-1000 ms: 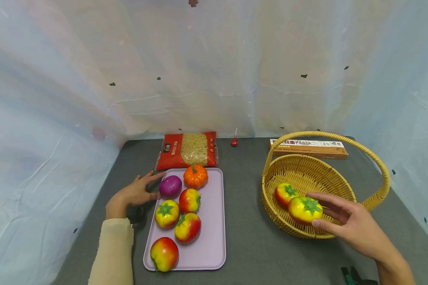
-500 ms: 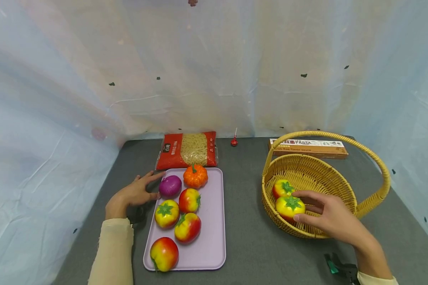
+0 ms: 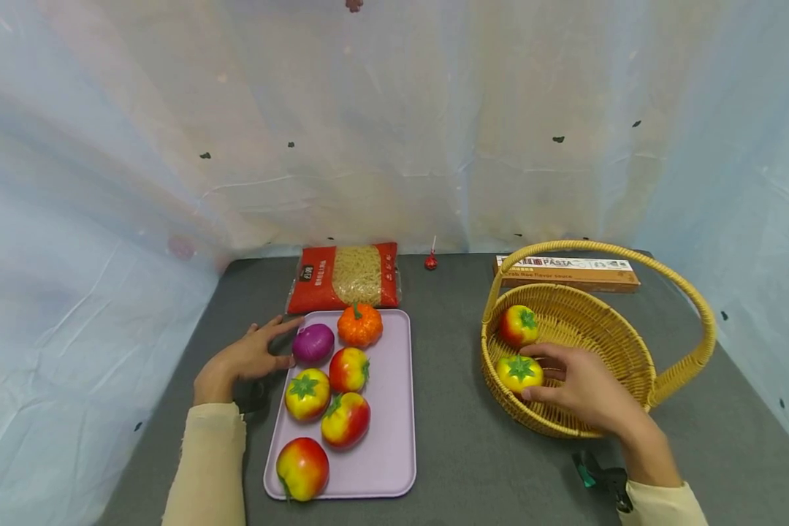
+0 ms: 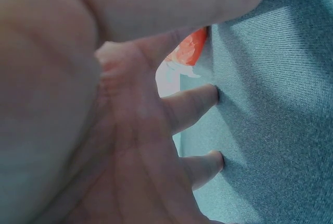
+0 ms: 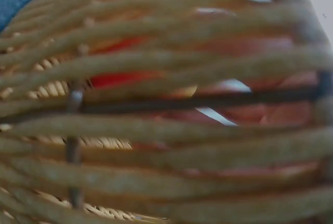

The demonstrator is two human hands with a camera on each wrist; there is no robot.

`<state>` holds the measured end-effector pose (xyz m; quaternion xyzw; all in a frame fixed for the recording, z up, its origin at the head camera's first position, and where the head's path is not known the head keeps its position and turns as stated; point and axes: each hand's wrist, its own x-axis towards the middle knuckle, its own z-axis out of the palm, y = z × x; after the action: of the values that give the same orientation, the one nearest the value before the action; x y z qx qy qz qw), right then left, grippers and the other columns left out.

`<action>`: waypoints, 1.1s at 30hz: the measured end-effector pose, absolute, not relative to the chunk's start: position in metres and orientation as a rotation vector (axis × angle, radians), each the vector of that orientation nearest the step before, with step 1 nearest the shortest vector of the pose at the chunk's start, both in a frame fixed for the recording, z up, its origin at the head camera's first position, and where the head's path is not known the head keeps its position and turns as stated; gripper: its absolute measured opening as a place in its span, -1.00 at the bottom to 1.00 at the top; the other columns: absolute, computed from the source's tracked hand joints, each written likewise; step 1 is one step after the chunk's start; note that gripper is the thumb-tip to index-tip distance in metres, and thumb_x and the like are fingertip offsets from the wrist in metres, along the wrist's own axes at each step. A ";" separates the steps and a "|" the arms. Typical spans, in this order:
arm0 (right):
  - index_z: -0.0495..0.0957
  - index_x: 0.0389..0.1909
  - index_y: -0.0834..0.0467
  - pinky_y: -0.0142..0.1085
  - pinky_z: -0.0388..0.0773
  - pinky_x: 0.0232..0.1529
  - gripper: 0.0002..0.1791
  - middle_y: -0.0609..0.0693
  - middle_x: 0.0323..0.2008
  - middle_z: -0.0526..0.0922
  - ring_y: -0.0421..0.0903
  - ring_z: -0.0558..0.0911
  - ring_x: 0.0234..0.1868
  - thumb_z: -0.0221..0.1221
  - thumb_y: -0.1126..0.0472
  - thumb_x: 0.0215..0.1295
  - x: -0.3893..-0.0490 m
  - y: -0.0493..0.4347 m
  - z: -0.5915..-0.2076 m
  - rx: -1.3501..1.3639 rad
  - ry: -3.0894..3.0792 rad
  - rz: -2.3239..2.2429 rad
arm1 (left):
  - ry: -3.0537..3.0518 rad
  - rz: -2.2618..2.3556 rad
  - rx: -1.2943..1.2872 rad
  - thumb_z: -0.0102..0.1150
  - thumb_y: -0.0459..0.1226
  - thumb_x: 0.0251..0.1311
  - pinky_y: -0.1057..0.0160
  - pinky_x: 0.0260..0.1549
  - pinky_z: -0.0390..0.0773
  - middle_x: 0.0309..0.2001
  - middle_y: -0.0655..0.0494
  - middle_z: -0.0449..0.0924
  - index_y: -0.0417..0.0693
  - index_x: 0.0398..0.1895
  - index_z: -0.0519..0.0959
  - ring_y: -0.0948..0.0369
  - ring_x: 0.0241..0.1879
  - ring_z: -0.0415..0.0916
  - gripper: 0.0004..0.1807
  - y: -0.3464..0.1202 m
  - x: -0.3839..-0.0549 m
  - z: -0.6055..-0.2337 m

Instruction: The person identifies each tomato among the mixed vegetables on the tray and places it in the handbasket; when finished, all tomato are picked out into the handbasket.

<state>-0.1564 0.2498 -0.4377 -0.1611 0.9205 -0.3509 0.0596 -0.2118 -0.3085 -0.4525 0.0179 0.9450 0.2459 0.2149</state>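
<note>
My right hand reaches over the near rim of a wicker basket and holds a yellow-and-red toy tomato by its side. A second toy tomato lies behind it, against the basket's left wall. In the right wrist view the basket weave hides most of the hand and fruit. At the far left corner of a lilac tray, my left hand spreads its fingers beside a purple toy onion. The left wrist view shows its fingertips on the grey cloth.
Several toy tomatoes and an orange toy pumpkin sit on the tray. Behind it lies a red pasta bag. A lollipop and a pasta box are at the back. The basket's handle arches above it.
My right hand has moved left and inward with the toy tomato, which now sits lower in the basket. The other toy tomato there has shifted toward the back. My left hand stays put.
</note>
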 end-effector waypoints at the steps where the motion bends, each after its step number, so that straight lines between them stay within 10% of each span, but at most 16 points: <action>1: 0.69 0.31 0.07 -0.01 0.83 0.11 -0.36 0.15 0.28 0.75 0.13 0.82 0.17 0.61 -0.01 0.23 -0.157 0.249 -0.438 -0.489 2.778 -1.055 | 2.621 0.682 0.049 0.44 -0.04 0.35 -0.82 0.38 -0.11 0.77 -0.36 -0.16 0.32 0.78 0.18 -0.61 0.66 -0.38 -0.02 -0.309 -0.212 -0.453; 10: 0.63 0.43 0.09 0.17 0.76 0.22 -0.23 0.17 0.37 0.70 0.24 0.78 0.23 0.58 -0.11 0.26 -0.144 0.254 -0.430 -0.487 2.915 -1.008 | 2.625 0.682 0.055 0.44 -0.06 0.35 -0.82 0.38 -0.10 0.77 -0.38 -0.15 0.30 0.78 0.18 -0.63 0.65 -0.37 -0.02 -0.308 -0.211 -0.454; 18: 0.65 0.44 -0.09 -0.63 0.53 0.30 -0.28 -0.10 0.35 0.74 -0.10 0.71 0.35 0.61 0.15 0.24 -0.132 0.229 -0.432 -0.778 2.830 -1.368 | 2.622 0.686 0.046 0.45 -0.05 0.35 -0.82 0.38 -0.09 0.77 -0.37 -0.15 0.31 0.78 0.18 -0.61 0.66 -0.37 -0.02 -0.308 -0.212 -0.453; 33: 0.62 0.45 -0.25 0.07 0.67 0.42 -0.28 -0.22 0.37 0.72 0.00 0.73 0.37 0.59 -0.11 0.25 -0.147 0.115 -0.442 -1.004 2.241 -1.331 | 2.615 0.694 0.048 0.45 -0.05 0.36 -0.82 0.39 -0.12 0.77 -0.38 -0.17 0.30 0.78 0.17 -0.62 0.66 -0.38 -0.02 -0.309 -0.212 -0.453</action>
<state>-0.1468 0.1152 -0.4425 -0.3539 0.7902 -0.4694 0.1732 -0.2123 -0.3090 -0.4528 0.0175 0.9435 0.2505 0.2161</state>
